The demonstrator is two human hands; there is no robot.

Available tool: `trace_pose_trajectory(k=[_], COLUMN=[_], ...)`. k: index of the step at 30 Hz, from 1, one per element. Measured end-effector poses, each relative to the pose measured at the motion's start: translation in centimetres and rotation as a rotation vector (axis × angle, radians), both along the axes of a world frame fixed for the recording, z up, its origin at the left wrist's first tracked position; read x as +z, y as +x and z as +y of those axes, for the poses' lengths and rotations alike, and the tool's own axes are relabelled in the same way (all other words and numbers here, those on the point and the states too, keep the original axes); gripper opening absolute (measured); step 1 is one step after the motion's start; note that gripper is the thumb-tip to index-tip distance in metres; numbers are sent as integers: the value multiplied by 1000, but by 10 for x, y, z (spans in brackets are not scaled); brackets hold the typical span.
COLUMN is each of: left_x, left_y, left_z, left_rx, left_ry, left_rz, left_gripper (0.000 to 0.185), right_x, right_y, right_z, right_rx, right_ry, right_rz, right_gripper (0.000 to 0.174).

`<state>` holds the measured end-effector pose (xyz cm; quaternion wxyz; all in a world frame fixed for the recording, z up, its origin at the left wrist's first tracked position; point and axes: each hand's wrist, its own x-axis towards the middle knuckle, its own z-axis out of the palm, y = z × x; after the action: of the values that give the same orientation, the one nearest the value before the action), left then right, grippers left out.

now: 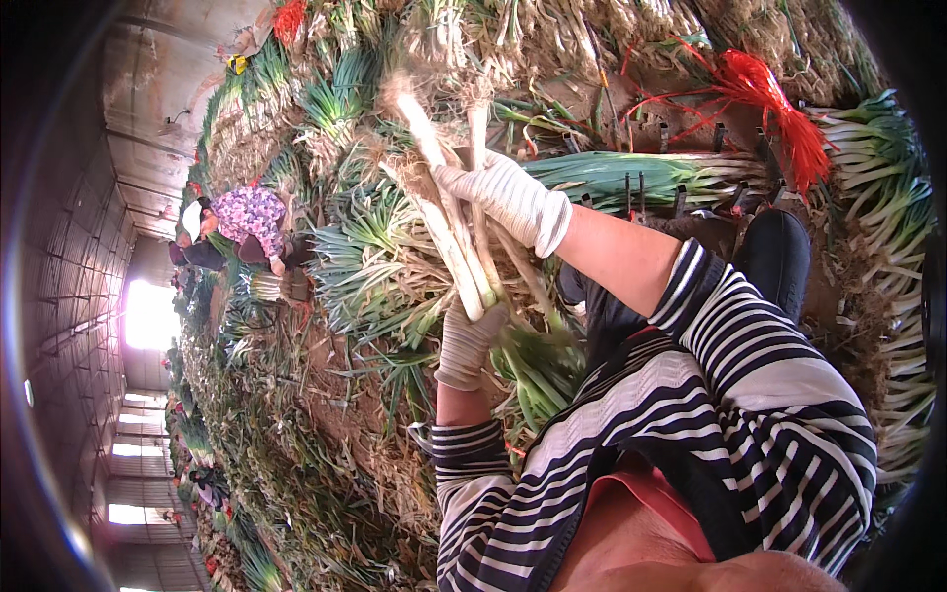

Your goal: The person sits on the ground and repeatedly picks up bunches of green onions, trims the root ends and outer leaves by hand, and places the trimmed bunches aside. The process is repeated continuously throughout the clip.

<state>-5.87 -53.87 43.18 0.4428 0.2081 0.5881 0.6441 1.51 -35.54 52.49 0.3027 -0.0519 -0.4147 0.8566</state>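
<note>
Several long Welsh onions (453,248) with white stalks and shaggy roots lie across both my hands. My left hand (471,342), in a pale knit glove, is closed around them where white turns to green. The green leaves (536,377) trail below it, partly blurred. Higher up, my right hand (507,194), in a striped glove, grips stalks near the root end; its fingertips are partly hidden. Beside my right wrist, a bundle of Welsh onions (644,172) lies between upright metal pegs (680,200).
Red plastic twine (788,111) hangs over the pegs' far end. Trimmed onions (880,170) line the right side. Unpeeled onions (377,244) are heaped to the left, with leaf litter (318,459) below. Another person (248,222) in a floral top bends among the piles. My dark shoe (773,255) is near the pegs.
</note>
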Motion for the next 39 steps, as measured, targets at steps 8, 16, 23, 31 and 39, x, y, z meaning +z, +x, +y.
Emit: trace_pose_trajectory(k=[8, 16, 23, 31, 39], left_x=[26, 24, -3, -13, -15], left_y=[10, 5, 6, -9, -16], left_z=[-2, 24, 30, 34, 31], left_rx=[60, -16, -88, -226, -290], left_ry=[-19, 66, 28, 68, 104], left_rz=[251, 364, 359, 239, 49], left_gripper=[29, 35, 38, 46, 41], right_x=[-6, -4, 0, -15, -29], right_y=[0, -2, 1, 16, 10], right_z=[7, -19, 16, 28, 53], right_rx=[-9, 75, 15, -139, 168], right_ry=[34, -165, 10, 33, -73], right_rz=[-151, 17, -54, -79, 57], right_gripper=[20, 25, 31, 27, 28])
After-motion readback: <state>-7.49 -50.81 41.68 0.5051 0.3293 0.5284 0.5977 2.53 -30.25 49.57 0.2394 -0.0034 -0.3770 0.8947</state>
